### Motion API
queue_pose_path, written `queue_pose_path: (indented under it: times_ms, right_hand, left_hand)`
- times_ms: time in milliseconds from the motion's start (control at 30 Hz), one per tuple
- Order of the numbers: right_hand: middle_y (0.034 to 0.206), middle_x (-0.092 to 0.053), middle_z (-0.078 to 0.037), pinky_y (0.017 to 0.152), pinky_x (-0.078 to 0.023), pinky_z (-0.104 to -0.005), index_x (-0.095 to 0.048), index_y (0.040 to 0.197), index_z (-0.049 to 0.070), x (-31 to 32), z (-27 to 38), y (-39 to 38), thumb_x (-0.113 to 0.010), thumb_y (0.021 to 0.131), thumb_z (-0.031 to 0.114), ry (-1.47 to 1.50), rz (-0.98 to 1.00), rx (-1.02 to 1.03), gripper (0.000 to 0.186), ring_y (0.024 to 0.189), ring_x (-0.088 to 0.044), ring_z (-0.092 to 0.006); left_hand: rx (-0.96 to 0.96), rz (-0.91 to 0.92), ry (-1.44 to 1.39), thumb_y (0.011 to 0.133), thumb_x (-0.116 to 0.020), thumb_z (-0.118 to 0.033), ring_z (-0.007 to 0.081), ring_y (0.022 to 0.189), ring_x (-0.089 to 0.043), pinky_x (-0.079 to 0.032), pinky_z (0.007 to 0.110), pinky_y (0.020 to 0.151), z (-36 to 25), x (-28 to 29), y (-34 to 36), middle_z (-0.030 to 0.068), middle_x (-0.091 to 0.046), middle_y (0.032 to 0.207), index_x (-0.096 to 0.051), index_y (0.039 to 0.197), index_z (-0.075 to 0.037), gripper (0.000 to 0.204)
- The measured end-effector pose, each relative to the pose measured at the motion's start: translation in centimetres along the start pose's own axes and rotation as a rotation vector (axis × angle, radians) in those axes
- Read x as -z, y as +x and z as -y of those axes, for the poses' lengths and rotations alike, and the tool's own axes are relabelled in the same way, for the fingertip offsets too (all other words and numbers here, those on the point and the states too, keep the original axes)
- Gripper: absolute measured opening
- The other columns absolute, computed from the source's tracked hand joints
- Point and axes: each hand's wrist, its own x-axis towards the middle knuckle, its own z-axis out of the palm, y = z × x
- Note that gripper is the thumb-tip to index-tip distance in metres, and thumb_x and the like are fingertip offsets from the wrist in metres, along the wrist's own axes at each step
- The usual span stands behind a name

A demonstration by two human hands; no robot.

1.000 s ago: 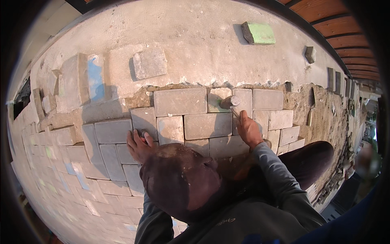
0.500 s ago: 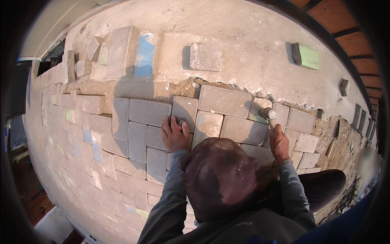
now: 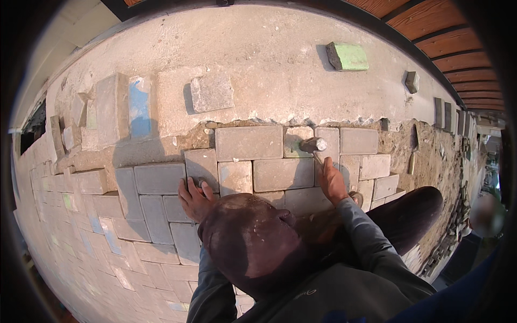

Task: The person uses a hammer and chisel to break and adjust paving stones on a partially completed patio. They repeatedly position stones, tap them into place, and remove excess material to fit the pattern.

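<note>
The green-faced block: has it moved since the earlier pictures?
No. The green-faced block keeps its place on the concrete, judged against the laid pavers; the view itself shifted.

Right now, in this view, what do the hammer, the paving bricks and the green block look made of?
Hammer: head probably metal, its pale round face catching the light; handle material unclear.
Paving bricks: likely cast concrete, matte grey, with grainy surfaces and regular shapes.
Green block: likely concrete too, apparently painted, since its rough side shows dark grey.

A block (image 3: 212, 93) lies beyond the pavers (image 3: 249, 141), left of the hammer (image 3: 314, 144).
</note>
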Motion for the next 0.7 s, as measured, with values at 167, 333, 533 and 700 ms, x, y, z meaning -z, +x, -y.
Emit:
queue_pose_path:
  times_ms: [167, 333, 533, 700]
  right_hand:
    - [0.087, -0.066, -0.032, 0.071, -0.051, -0.0576, -0.043, 0.106, 0.003, 1.1, 0.8, -0.7, -0.058, 0.097, 0.019, 0.029, 0.023, -0.007, 0.024, 0.084, -0.066, -0.0517]
    - [0.088, -0.067, -0.03, 0.07, -0.051, -0.0568, -0.043, 0.104, 0.002, 2.3, 2.9, -0.9, -0.06, 0.096, 0.02, 0.127, -0.072, 0.041, 0.026, 0.082, -0.065, -0.0514]
    - [0.069, -0.059, -0.018, 0.057, -0.045, -0.044, -0.048, 0.1, 0.001, -0.1, 1.1, 0.0, -0.061, 0.102, 0.023, 0.289, 0.073, 0.028, 0.025, 0.059, -0.06, -0.0306]
    - [0.069, -0.055, -0.022, 0.057, -0.043, -0.0457, -0.049, 0.105, -0.001, -2.4, -1.9, 0.5, -0.06, 0.103, 0.029, 0.374, 0.085, -0.015, 0.033, 0.059, -0.055, -0.0337]
  left_hand:
    - [0.256, 0.028, -0.37, 0.096, -0.061, -0.036, 0.0443, 0.12, -0.058, -0.051, 0.053, 0.094, 0.6, -4.4, 0.8, 0.02, -0.058, 0.139, -0.065, 0.131, -0.005, 0.047]
    - [-0.066, -0.119, -0.157, 0.096, -0.061, -0.034, 0.044, 0.119, -0.058, -0.051, 0.053, 0.095, -2.5, -5.2, 1.4, 0.0204, -0.058, 0.139, -0.064, 0.132, -0.005, 0.046]
    - [0.06, 0.006, -0.01, 0.095, -0.062, -0.033, 0.0413, 0.13, -0.051, -0.046, 0.053, 0.104, -2.2, 2.0, 0.7, 0.0175, -0.052, 0.146, -0.062, 0.133, -0.007, 0.047]
    - [0.086, 0.003, -0.024, 0.092, -0.067, -0.033, 0.0377, 0.128, -0.054, -0.045, 0.048, 0.105, -2.4, 2.4, 0.9, 0.0152, -0.055, 0.142, -0.063, 0.131, -0.008, 0.047]
